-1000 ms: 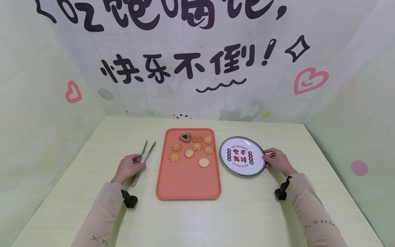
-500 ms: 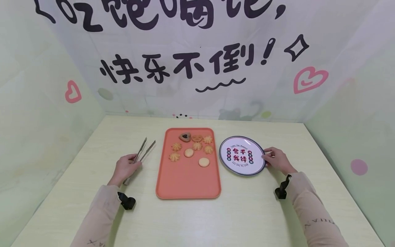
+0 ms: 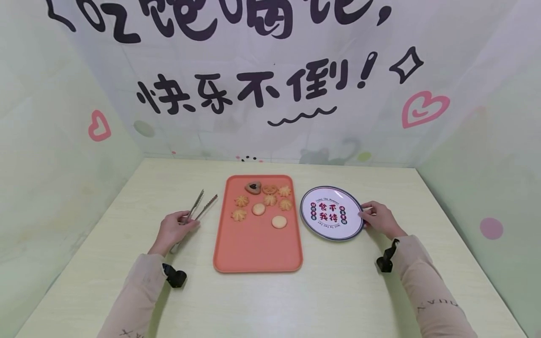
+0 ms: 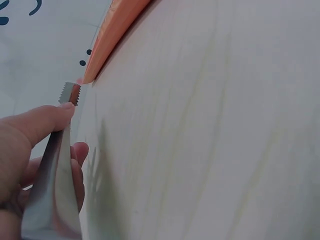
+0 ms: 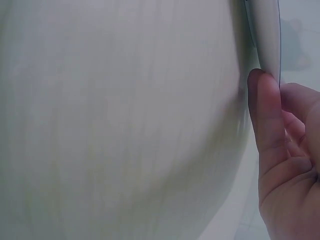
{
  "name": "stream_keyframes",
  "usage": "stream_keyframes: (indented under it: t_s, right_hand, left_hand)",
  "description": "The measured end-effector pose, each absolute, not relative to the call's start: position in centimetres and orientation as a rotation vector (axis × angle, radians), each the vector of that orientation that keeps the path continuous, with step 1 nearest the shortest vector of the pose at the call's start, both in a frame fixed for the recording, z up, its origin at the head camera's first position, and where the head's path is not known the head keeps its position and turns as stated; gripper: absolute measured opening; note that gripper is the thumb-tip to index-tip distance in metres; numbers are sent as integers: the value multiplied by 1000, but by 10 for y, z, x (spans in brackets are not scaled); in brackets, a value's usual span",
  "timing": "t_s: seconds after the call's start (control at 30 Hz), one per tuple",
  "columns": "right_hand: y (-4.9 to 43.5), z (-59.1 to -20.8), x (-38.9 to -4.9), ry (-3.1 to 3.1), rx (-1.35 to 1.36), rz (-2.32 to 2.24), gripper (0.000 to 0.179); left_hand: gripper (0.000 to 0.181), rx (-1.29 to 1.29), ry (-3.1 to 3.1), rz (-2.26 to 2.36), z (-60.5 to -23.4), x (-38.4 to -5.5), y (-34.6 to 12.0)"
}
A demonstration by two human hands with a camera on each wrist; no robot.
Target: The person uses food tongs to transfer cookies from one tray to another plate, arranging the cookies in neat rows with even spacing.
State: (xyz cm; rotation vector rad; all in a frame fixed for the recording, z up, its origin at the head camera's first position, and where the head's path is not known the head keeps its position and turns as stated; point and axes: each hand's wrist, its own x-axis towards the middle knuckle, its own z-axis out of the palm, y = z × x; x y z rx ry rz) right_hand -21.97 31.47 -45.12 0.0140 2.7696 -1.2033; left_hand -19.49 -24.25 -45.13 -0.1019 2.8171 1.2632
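Note:
My left hand (image 3: 173,231) grips a pair of metal tongs (image 3: 206,206) left of the tray, their two serrated tips spread apart and pointing away from me. In the left wrist view the thumb lies along one arm of the tongs (image 4: 62,185), with fingers curled on the other side. On the right, my right hand (image 3: 381,219) pinches the rim of a round white plate (image 3: 331,230) with a blue edge and red lettering. The right wrist view shows this plate (image 5: 265,35) edge-on between thumb and fingers.
Between the hands lies an orange tray (image 3: 258,253). Toward its far half sit several cookies: flower-shaped ones (image 3: 239,215), plain round ones (image 3: 279,222) and a dark heart-shaped one (image 3: 253,188). A printed cloth wall (image 3: 236,136) stands behind the pale table (image 3: 329,291).
My left hand shifted slightly left with the tongs, then a little back right. The tongs' tips spread wider than a second ago. My right hand and the plate stay in place.

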Motion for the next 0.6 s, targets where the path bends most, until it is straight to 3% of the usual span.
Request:
stream_keyframes:
  t_s: [0.13,0.6]
  right_hand:
    - [315,-452,-220,2769,3,-1210,36]
    - [317,-454,-221,2772,-3,-1203,36]
  left_hand:
    - [61,-79,2813,1276,-448,-194,-240]
    - [55,167,2779,1246,-431,-198,-216]
